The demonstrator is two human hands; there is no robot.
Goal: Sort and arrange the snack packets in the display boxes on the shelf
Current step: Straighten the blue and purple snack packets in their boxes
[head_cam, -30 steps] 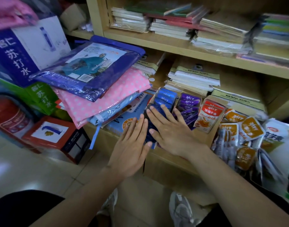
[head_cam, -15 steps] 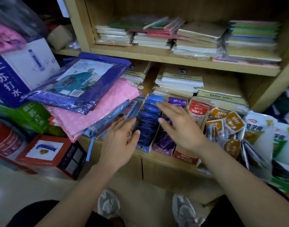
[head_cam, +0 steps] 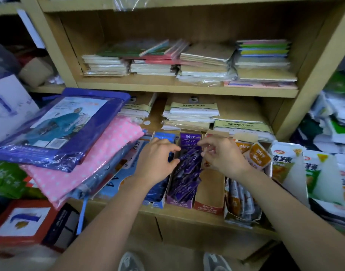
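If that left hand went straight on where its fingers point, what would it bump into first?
Probably the shiny purple snack packets, right beside the left hand; depth is unclear.

Glossy foil purple packets (head_cam: 185, 173); matt wood shelf (head_cam: 187, 89).

Mid-frame are four display boxes (head_cam: 208, 190) and two hands, left hand (head_cam: 156, 163) and right hand (head_cam: 224, 155), upper centre four notebook stacks (head_cam: 205, 61), bottom edge two shoes (head_cam: 130, 261).
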